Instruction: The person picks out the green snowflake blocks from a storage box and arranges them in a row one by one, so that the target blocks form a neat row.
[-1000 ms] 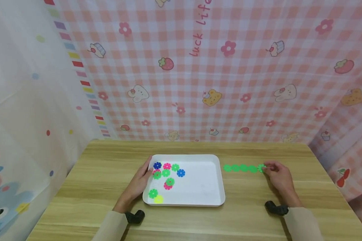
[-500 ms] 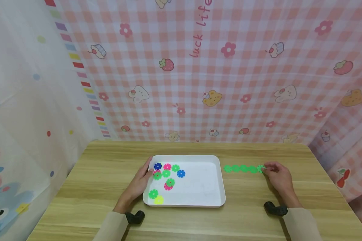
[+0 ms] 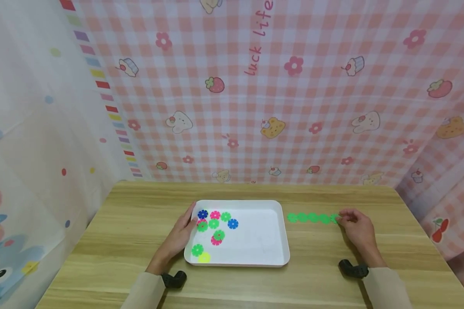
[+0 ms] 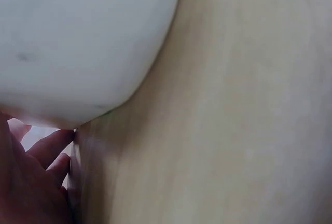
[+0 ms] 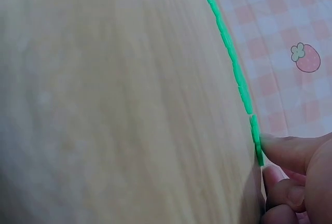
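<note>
A white rectangular tray (image 3: 255,240) lies mid-table. My left hand (image 3: 179,234) holds its left side, thumb at the rim and fingers along the outer wall. In the left wrist view, the tray's wall (image 4: 88,47) hides part of that hand. Right of the tray, several green snowflake discs (image 3: 312,217) form a straight row on the table. At the row's right end my right hand (image 3: 357,229) pinches the last green snowflake disc (image 3: 334,218), partly covering it. In the right wrist view, the thumb touches this disc (image 5: 256,138), and a thin gap separates it from its neighbour.
Inside the tray, along its left part, are loose snowflake discs: several green and pink ones, a dark blue one (image 3: 203,214), a lighter blue one (image 3: 233,223) and a yellow one (image 3: 204,257). A checked cloth (image 3: 239,107) hangs behind the wooden table (image 3: 239,287).
The disc under my right hand has tilted down, flatter against the table and more covered by the fingers. The head view has shifted slightly; the left hand stays on the tray.
</note>
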Tool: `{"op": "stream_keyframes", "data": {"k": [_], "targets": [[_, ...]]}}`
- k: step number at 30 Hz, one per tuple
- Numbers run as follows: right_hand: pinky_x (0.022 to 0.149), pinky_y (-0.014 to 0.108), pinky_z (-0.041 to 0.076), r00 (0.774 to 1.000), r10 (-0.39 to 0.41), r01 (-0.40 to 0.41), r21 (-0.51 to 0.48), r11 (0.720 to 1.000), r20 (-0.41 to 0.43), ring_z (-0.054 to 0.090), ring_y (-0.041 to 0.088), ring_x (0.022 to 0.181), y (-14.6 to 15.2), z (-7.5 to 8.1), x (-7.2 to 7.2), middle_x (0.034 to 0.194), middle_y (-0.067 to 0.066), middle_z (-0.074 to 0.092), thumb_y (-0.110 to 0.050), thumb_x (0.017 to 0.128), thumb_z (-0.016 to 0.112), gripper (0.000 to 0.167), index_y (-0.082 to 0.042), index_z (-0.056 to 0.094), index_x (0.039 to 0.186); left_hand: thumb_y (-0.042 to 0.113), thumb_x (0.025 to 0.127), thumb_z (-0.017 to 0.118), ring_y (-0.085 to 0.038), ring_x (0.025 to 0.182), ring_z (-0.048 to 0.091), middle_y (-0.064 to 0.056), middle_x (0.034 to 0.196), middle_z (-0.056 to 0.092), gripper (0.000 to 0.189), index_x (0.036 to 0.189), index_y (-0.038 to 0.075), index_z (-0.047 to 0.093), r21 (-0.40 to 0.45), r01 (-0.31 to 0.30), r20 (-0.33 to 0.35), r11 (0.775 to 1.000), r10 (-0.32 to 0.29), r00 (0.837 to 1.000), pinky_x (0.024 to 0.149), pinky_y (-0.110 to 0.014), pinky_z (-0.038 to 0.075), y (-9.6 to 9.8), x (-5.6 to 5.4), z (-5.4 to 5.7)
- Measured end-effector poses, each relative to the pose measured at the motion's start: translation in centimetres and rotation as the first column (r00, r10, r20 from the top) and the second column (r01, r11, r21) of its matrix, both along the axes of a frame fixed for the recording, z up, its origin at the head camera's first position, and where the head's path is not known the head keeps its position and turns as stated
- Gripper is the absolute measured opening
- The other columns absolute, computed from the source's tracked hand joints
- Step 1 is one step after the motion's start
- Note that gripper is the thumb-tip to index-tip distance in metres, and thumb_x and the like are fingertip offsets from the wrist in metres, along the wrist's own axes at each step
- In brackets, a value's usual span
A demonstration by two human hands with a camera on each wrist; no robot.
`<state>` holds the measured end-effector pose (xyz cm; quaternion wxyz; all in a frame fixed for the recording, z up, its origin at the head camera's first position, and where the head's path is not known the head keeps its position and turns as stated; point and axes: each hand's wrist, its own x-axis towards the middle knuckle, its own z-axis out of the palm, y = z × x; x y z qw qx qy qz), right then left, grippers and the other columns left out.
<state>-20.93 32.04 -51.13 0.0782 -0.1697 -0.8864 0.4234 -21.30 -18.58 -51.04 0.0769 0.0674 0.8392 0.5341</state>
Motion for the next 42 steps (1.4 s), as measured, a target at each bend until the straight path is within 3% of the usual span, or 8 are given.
{"op": "stream_keyframes", "data": {"k": [9, 17, 21, 26, 30, 37, 39, 42], "targets": [[0.069, 0.021, 0.040, 1.000, 0.003, -0.003, -0.012, 1.000, 0.015, 0.053, 0.013, 0.083, 0.0, 0.1, 0.1, 0.095, 0.006, 0.064, -0.019, 0.096, 0.066, 0.027, -0.002, 0.064, 0.116, 0.021, 0.109, 0.033, -0.029, 0.153, 0.007, -0.010, 0.166, 0.012, 0.056, 0.161, 0.017, 0.012, 0.003, -0.004, 0.002, 1.000, 0.004, 1.000, 0.122, -0.052, 0.006, 0.0, 0.1, 0.0], [0.072, 0.019, 0.042, 1.000, 0.000, -0.001, -0.129, 0.992, -0.003, 0.051, 0.009, 0.090, -0.2, 0.7, -0.1, 0.099, 0.000, 0.063, -0.027, 0.100, 0.060, 0.035, -0.003, 0.063, 0.125, 0.022, 0.109, 0.032, -0.030, 0.153, 0.005, -0.011, 0.167, 0.009, 0.056, 0.161, 0.017, 0.010, -0.006, 0.000, 0.001, 1.000, 0.000, 1.000, 0.122, -0.053, 0.004, -0.2, 0.1, 0.0], [0.071, 0.019, 0.043, 1.000, -0.005, 0.003, -0.127, 0.992, -0.020, 0.051, 0.009, 0.090, -0.9, 1.3, -0.4, 0.105, 0.005, 0.065, -0.028, 0.100, 0.057, 0.034, -0.004, 0.065, 0.123, 0.021, 0.109, 0.032, -0.031, 0.153, 0.005, -0.012, 0.166, 0.009, 0.056, 0.161, 0.017, 0.011, -0.005, 0.007, -0.014, 1.000, -0.008, 1.000, 0.122, -0.054, 0.004, -0.2, 0.0, -0.2], [0.069, 0.022, 0.044, 0.994, 0.097, -0.101, -0.104, 0.989, -0.041, 0.052, 0.017, 0.098, -2.9, 3.3, -1.2, 0.118, 0.014, 0.061, -0.035, 0.102, 0.053, 0.039, -0.004, 0.063, 0.123, 0.023, 0.109, 0.034, -0.030, 0.152, 0.007, -0.011, 0.166, 0.012, 0.056, 0.161, 0.018, 0.012, 0.003, 0.008, -0.012, 1.000, -0.008, 1.000, 0.122, -0.053, 0.005, -0.2, -0.1, -0.1], [0.073, 0.024, 0.045, 0.979, 0.193, -0.200, -0.122, 0.972, -0.065, 0.052, 0.017, 0.101, -5.2, 5.1, -1.9, 0.117, 0.011, 0.060, -0.036, 0.103, 0.053, 0.040, -0.003, 0.062, 0.124, 0.023, 0.109, 0.034, -0.029, 0.153, 0.007, -0.009, 0.166, 0.012, 0.056, 0.161, 0.020, 0.012, -0.003, -0.001, -0.004, 1.000, 0.001, 1.000, 0.123, -0.052, 0.005, -0.1, -0.1, -0.3], [0.064, 0.021, 0.048, 0.943, 0.315, -0.332, -0.213, 0.919, -0.111, 0.053, 0.013, 0.082, -9.7, 7.3, -3.9, 0.102, 0.008, 0.062, -0.023, 0.100, 0.059, 0.030, -0.001, 0.065, 0.118, 0.024, 0.109, 0.033, -0.028, 0.153, 0.006, -0.008, 0.167, 0.011, 0.056, 0.161, 0.021, 0.013, -0.008, -0.004, -0.009, 1.000, 0.004, 1.000, 0.122, -0.053, 0.004, -0.1, -0.1, -0.4], [0.059, 0.021, 0.046, 0.922, 0.378, -0.387, -0.266, 0.883, -0.086, 0.051, 0.011, 0.074, -10.9, 7.8, -4.3, 0.104, 0.010, 0.061, -0.024, 0.100, 0.059, 0.031, 0.000, 0.063, 0.120, 0.024, 0.109, 0.033, -0.028, 0.153, 0.006, -0.008, 0.167, 0.011, 0.056, 0.161, 0.021, 0.013, -0.007, -0.003, -0.008, 1.000, 0.003, 1.000, 0.122, -0.052, 0.005, -0.1, -0.1, -0.3], [0.051, 0.022, 0.039, 0.872, 0.488, -0.474, -0.339, 0.812, -0.051, 0.043, 0.009, 0.058, -12.9, 8.2, -4.8, 0.099, 0.010, 0.057, -0.022, 0.101, 0.058, 0.031, 0.001, 0.061, 0.122, 0.023, 0.109, 0.033, -0.029, 0.153, 0.006, -0.009, 0.167, 0.011, 0.056, 0.161, 0.020, 0.012, -0.005, -0.004, -0.006, 1.000, 0.004, 1.000, 0.122, -0.052, 0.005, -0.1, 0.0, -0.2]]}}
